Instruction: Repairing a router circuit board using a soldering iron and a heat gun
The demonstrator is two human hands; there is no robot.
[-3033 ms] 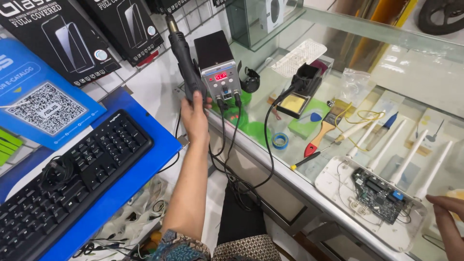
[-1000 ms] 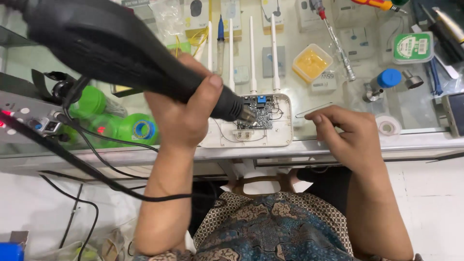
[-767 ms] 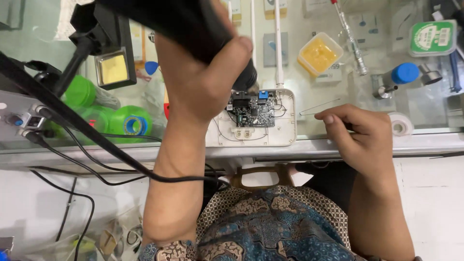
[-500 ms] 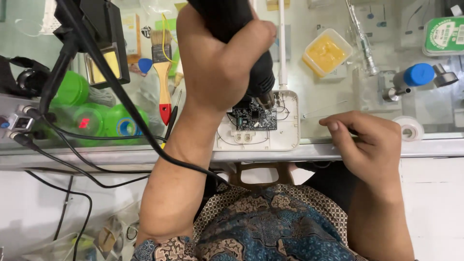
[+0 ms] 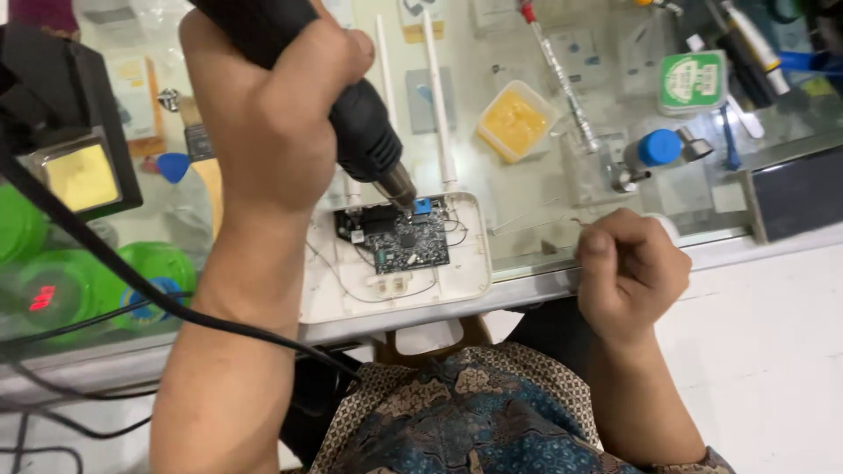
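At the far left of the frame a black holder [image 5: 66, 149] with a yellow sponge pad sits on the glass worktop [image 5: 527, 202], and below it lie green tape rolls [image 5: 145, 272] under the glass glare. A black cable [image 5: 132, 281] runs from the upper left down across them toward the lower middle.

Left of centre, the left hand [image 5: 263, 123] is wrapped tightly around the black hot-air gun [image 5: 351, 114], its fist closed on the handle. The gun slants down to the right, and its metal nozzle [image 5: 399, 186] ends just above the upper edge of the circuit board [image 5: 395, 237].

The board is dark with a small blue part at its top right corner. It lies in an open white casing [image 5: 465, 263], which rests at the near edge of the worktop, in the middle of the frame. Two white antennas [image 5: 435, 96] stand up from the casing toward the top of the frame.

Right of centre, a yellow tray [image 5: 514, 123] lies in the upper part, with a blue-capped bottle [image 5: 659, 149] further right and a green-labelled round tin [image 5: 694, 83] above it.

The right hand [image 5: 628, 272] rests at the worktop's edge, right of the casing and apart from it. Its fingers are curled in to a loose fist around thin tweezers [image 5: 527, 224], whose tips point left toward the casing without touching it.
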